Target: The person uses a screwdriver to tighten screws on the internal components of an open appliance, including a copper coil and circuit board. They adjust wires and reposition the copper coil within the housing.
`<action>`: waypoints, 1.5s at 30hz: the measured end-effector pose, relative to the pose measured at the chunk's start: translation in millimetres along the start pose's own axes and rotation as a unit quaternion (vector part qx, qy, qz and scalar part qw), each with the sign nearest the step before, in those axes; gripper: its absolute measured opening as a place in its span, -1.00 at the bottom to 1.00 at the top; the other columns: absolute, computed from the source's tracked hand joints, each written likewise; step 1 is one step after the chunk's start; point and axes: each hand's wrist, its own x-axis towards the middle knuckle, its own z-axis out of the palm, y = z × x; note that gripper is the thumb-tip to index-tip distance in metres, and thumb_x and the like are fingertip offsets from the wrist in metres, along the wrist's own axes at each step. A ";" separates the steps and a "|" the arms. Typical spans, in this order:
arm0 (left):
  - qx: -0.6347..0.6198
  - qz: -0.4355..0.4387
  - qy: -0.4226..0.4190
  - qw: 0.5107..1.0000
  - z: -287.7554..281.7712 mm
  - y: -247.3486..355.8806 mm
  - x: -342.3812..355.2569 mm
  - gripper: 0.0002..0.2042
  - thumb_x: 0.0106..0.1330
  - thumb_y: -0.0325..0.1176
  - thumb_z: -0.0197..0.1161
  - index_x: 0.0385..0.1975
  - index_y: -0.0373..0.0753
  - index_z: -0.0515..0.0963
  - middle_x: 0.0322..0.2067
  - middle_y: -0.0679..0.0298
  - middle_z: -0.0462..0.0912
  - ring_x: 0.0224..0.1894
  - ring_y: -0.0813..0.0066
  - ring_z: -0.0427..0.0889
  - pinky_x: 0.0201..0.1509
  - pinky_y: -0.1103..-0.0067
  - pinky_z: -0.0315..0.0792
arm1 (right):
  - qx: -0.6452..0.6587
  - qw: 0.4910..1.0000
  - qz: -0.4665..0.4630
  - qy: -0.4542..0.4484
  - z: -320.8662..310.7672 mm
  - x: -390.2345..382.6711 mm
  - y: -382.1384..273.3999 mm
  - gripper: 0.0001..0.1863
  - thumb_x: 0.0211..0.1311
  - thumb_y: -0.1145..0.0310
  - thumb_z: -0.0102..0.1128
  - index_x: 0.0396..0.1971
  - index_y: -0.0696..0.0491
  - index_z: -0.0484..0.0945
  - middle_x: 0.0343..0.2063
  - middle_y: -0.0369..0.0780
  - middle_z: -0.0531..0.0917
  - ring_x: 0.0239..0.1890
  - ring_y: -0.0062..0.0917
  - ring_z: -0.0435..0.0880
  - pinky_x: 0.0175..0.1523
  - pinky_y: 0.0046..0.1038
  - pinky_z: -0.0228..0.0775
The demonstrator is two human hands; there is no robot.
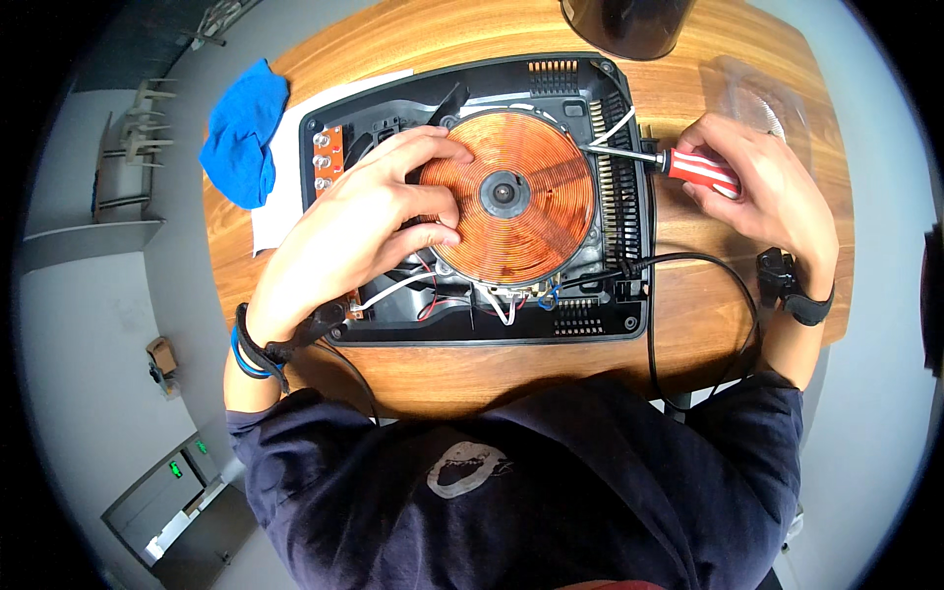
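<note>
An opened induction cooker [472,329] lies on the table, its black housing showing wires and parts. In its middle sits a round copper coil [551,216] with a dark centre. My left hand [379,211] rests on the coil's left side, fingers spread and curled over the rim, holding nothing loose. My right hand [767,182] is closed round the red-and-white handle of a screwdriver [703,172]. Its metal shaft points left over the housing's vents, with the tip by the coil's upper right edge. A white wire [618,126] runs close to the tip.
A blue cloth [246,133] and a white sheet [270,226] lie left of the housing. A dark round container [624,25] stands at the far edge. Clear plastic packaging [767,98] lies at the far right. A black power cord [708,258] loops off the housing's right side.
</note>
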 end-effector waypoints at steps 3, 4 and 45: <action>-0.017 -0.003 -0.002 1.000 -1.3 -1.5 2.8 -0.82 0.37 -0.37 0.61 -0.19 -0.32 0.79 0.35 0.07 0.69 0.49 -0.06 0.65 0.53 0.15 0.59 | -0.001 1.000 0.005 -0.005 -1.6 -0.7 0.6 -0.64 0.35 0.38 0.51 0.08 0.08 0.64 -0.11 -0.03 0.81 0.00 0.03 0.82 0.07 -0.05 0.66; -0.027 -0.012 -0.006 1.000 -1.3 -1.6 2.2 -0.82 0.38 -0.37 0.61 -0.19 -0.33 0.79 0.35 0.06 0.70 0.48 -0.05 0.67 0.51 0.16 0.61 | 0.003 1.000 0.005 -0.009 -1.3 0.0 1.1 -0.64 0.35 0.39 0.51 0.08 0.08 0.64 -0.10 -0.03 0.81 0.01 0.03 0.82 0.08 -0.06 0.66; 0.051 -0.027 0.098 0.994 1.4 -16.4 -18.9 -0.85 0.58 -0.35 0.48 -0.04 -0.29 0.81 -0.06 0.20 0.85 0.08 0.10 0.86 0.22 0.34 0.70 | -0.002 0.999 0.015 -0.040 -4.8 2.2 -5.2 -0.60 0.37 0.40 0.56 0.14 0.11 0.68 0.02 -0.03 0.83 0.09 0.01 0.83 0.23 -0.10 0.66</action>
